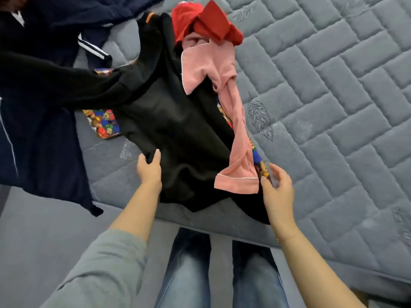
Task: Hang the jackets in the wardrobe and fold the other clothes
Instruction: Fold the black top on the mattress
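Fingers of your left hand curl over the left hem of the black garment, thumb on top, gripping the cloth. Your right hand hovers at the 4 o'clock edge of the pile, fingers loosely spread and slightly bent beside the cuff of the pink garment; whether the fingertips touch the cuff you cannot tell, as motion blur softens that edge. The black garment lies across the grey quilted mattress, its lower end hanging over the near edge toward 6 o'clock. The pink garment drapes over its right side, running from 12 toward 5 o'clock. A red garment sits bunched at 12 o'clock, touching the pink one. A cartoon-print cloth shows beneath the black garment at 9 o'clock. Navy clothes lie at 10 o'clock.
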`<state>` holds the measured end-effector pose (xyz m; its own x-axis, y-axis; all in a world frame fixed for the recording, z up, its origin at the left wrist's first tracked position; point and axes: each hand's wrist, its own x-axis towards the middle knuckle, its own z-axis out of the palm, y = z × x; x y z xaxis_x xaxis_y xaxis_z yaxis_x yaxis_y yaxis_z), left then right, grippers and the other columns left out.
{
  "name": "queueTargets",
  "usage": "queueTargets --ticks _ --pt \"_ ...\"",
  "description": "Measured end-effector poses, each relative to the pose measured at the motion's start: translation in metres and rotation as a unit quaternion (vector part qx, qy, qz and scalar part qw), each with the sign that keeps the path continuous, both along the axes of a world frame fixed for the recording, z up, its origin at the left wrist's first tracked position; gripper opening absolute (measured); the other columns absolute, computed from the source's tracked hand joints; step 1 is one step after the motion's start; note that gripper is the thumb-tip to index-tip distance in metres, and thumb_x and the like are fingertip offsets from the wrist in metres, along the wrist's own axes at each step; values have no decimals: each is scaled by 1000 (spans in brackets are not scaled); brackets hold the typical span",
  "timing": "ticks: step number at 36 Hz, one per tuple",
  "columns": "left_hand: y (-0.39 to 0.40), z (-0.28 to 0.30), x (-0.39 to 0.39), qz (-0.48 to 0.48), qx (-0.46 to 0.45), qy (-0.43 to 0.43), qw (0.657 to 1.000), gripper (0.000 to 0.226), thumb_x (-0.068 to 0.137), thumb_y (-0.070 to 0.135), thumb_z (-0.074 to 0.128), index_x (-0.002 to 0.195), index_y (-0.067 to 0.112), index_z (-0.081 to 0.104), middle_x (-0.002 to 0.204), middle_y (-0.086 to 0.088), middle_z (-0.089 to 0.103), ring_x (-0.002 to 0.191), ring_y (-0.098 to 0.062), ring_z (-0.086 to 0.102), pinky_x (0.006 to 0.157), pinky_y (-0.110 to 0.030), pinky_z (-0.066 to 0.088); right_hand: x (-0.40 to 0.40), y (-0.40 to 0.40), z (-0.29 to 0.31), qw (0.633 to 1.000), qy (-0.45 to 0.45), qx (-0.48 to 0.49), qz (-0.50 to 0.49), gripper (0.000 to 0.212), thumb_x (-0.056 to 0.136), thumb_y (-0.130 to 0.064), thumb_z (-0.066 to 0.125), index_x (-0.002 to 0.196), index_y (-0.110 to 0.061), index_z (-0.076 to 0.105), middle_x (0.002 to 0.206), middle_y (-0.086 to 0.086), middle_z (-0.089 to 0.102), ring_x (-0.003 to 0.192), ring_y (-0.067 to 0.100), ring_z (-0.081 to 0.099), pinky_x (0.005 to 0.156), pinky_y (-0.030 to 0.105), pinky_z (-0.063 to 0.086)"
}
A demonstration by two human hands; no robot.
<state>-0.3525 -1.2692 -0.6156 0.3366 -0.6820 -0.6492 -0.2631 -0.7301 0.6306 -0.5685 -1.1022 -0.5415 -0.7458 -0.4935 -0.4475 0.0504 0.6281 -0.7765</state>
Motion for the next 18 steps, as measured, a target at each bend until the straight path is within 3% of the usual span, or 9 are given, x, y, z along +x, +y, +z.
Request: queueTargets --ticks 2,4,6,8,11,14,16,18 --pt "8 15 5 5 -28 16 999 53 97 29 60 141 3 45 144 -11 49 131 -27 48 111 -43 39 8 -12 10 990 102 -25 89 37 86 8 54 118 -8 61 120 1 55 112 15 52 94 15 40" --pt "22 30 15 21 -50 36 998 29 96 27 61 122 16 61 125 0 62 114 -17 59 104 -38 46 22 -31 18 972 157 -42 171 36 83 8 55 115 -8 63 120 0 57 116 17 49 102 30 40" --pt "41 44 26 27 -48 59 997 6 96 23 62 98 29 63 104 10 66 97 -8 62 95 -32 51 37 -55 24 953 171 -54 244 35 86 2 57 117 -11 63 123 -2 57 120 12 47 107 25 35" --pt "63 52 39 12 -21 73 997 13 95 17 62 92 29 63 98 10 67 95 -12 63 91 -32 51 53 -81 25 931 151 -58 327 33 90 -4 59 121 -13 62 127 -2 56 122 11 47 107 21 34" --pt "96 53 57 -34 64 90 993 14 94 7 61 97 21 65 99 -2 69 101 -23 63 89 -38 50 77 -117 18 891 147 -31 429 35 93 -13 60 127 -12 59 133 1 52 125 16 46 103 22 35" --pt "115 50 73 -86 158 93 979 17 94 5 61 109 13 62 113 -13 67 110 -30 61 99 -46 48 96 -150 9 863 178 6 472 43 95 -22 58 136 -11 51 140 3 45 128 18 42 100 27 40" --pt "114 46 81 -90 183 99 974 34 91 4 64 124 8 55 127 -16 60 116 -29 57 103 -47 45 104 -170 0 854 185 39 485 48 97 -28 56 141 -12 45 141 3 43 127 19 43 97 29 43" --pt "101 45 86 -80 168 40 982 60 86 3 69 139 7 41 139 -16 44 124 -29 48 106 -39 41 110 -187 -11 844 169 84 503 52 98 -37 53 143 -14 42 140 4 45 125 20 45 93 33 47"
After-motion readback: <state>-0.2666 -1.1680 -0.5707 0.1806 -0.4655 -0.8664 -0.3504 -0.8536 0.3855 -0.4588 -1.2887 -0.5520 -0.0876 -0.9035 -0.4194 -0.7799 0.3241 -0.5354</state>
